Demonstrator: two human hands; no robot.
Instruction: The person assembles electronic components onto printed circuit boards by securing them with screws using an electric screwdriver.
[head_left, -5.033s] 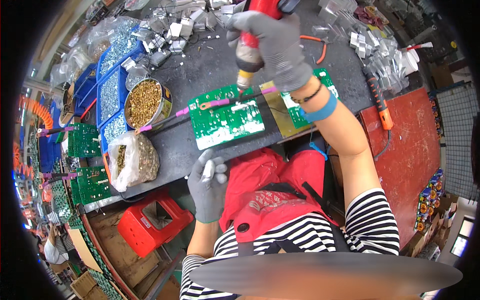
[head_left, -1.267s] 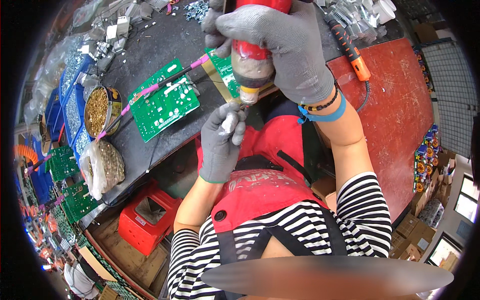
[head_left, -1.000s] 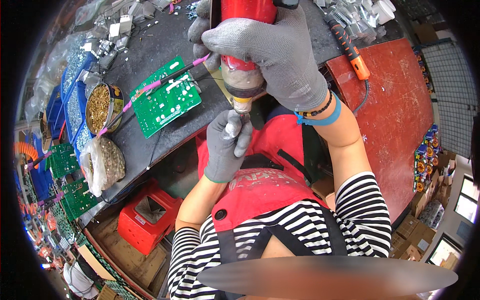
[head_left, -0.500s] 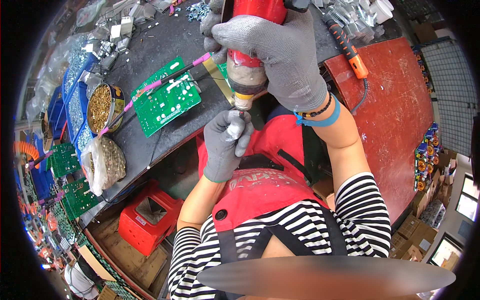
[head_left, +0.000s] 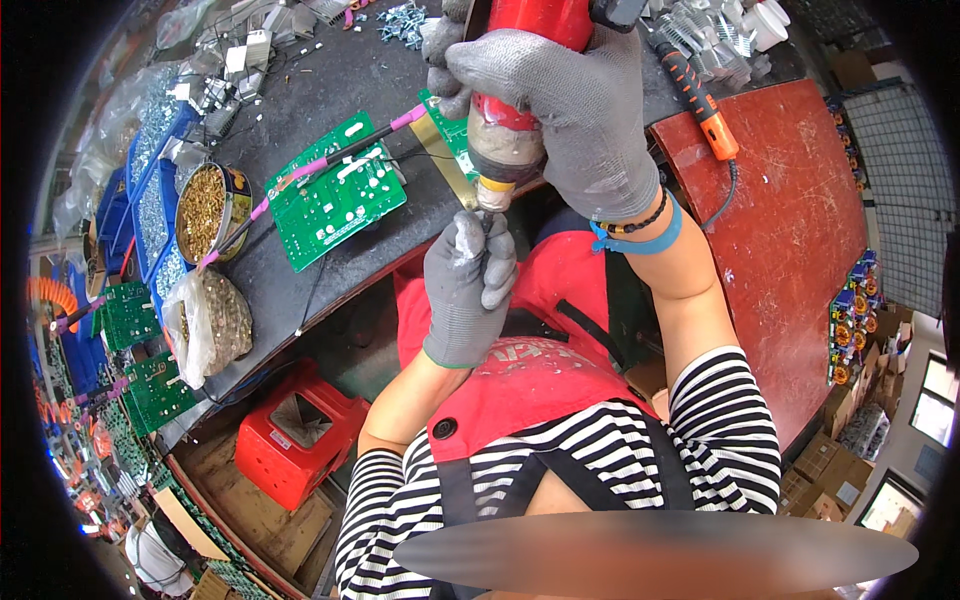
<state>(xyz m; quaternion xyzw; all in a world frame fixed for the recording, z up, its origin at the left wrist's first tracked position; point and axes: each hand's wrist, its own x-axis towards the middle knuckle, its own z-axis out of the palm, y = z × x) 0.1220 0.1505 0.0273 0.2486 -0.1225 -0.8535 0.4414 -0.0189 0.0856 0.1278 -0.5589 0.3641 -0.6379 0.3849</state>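
A red power drill (head_left: 503, 112) with a worn grey and yellow nose points down toward my body, and my right hand (head_left: 590, 115) in a grey glove is wrapped round it. Just below the nose, my gloved left hand (head_left: 468, 280) is closed in a pinch at the bit (head_left: 487, 215). Whatever small piece sits between those fingertips is hidden. Left of the drill, a green circuit board (head_left: 335, 205) lies on the dark bench, a black and pink rod (head_left: 345, 150) crossing over it. Another green board (head_left: 455, 135) is partly hidden behind the drill.
On the left stand a round tin of brass-coloured screws (head_left: 203, 215), a blue bin of silver screws (head_left: 150, 215) and a plastic bag (head_left: 215, 325). An orange-handled soldering iron (head_left: 705, 120) lies by the red board (head_left: 780, 250) at right. A red stool (head_left: 300, 435) stands below the bench.
Both hands and the drill have shifted slightly right. My left fingers have come closer to the drill's nose, so less of the bit shows.
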